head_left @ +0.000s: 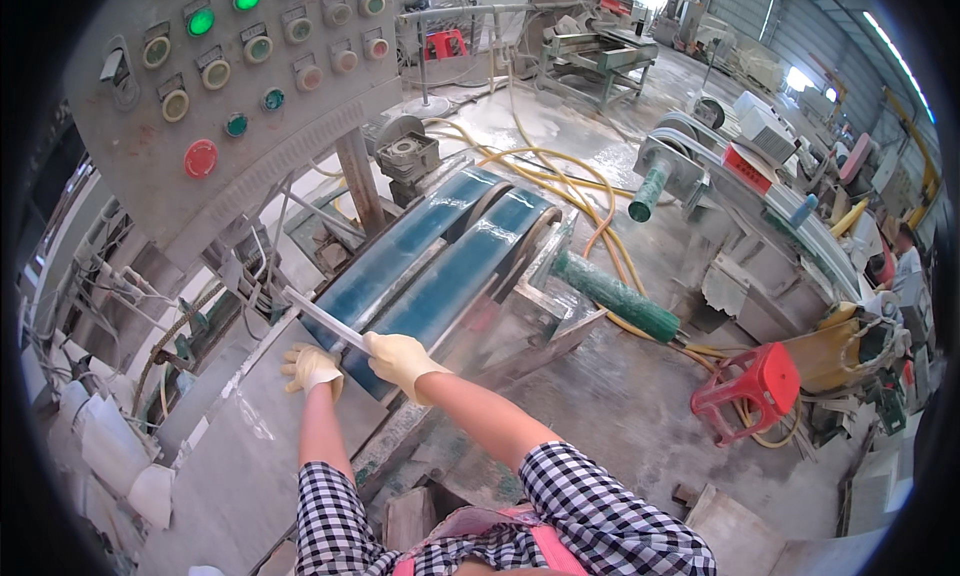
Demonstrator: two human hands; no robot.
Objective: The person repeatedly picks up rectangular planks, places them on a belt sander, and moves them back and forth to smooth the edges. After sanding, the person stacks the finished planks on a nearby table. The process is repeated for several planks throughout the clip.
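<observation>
My right hand (402,364), in a pale yellow glove, is closed around the near end of a thin, whitish strip (322,314). The strip slants away to the left across the ends of two wet blue conveyor belts (425,276); its material I cannot make out. My left hand (313,367), gloved the same way, lies with fingers spread on a flat grey plate (235,441) at the near end of the belts. It is just below the strip and seems not to hold anything.
A grey control panel (240,86) with several buttons stands at the upper left. Right of the belts are a green roller (615,296) and a red plastic stool (750,391). Yellow hoses (590,181) cross the wet floor. Farther right is another belt machine (760,191).
</observation>
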